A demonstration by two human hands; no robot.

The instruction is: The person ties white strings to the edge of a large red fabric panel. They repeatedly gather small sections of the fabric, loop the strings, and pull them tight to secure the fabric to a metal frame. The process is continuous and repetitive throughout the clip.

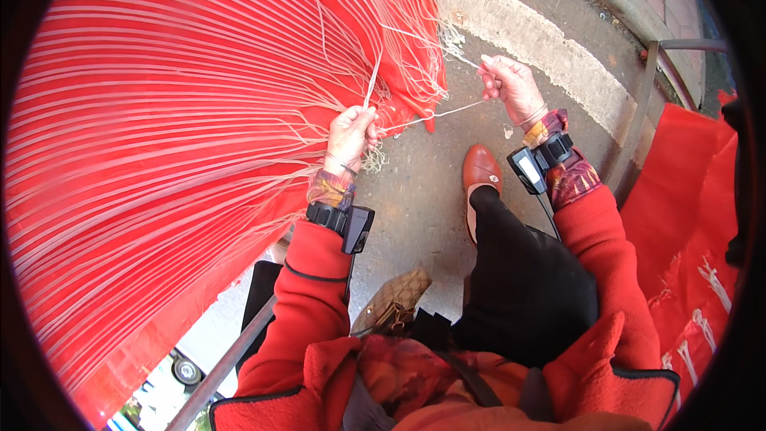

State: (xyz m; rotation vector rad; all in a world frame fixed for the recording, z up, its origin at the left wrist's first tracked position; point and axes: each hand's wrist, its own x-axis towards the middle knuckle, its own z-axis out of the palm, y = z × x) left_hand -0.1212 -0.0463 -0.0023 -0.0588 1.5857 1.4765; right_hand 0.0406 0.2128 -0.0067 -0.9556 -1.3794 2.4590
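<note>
My left hand (352, 134) is closed around a bundle of white cords (372, 81) at the gathered edge of a large red cloth (179, 305). Many pale cords run across this cloth in close rows, and their loose ends hang as fringe near my fingers. To the right and farther off, my right hand (513, 85) pinches a cord (461, 58) that stretches back toward the cloth's fringe. A second thin strand (450, 112) spans from beside my left fingers to below my right hand. Curled fingers partly hide both grips.
Behind my right arm, another red cloth (676, 167) with white tassels lies against a metal rail (637, 114). A metal pole (227, 359) runs beside my left arm. On the concrete ground (419, 191) is my reddish-brown shoe (482, 167); a brown patterned item (392, 296) sits near my waist.
</note>
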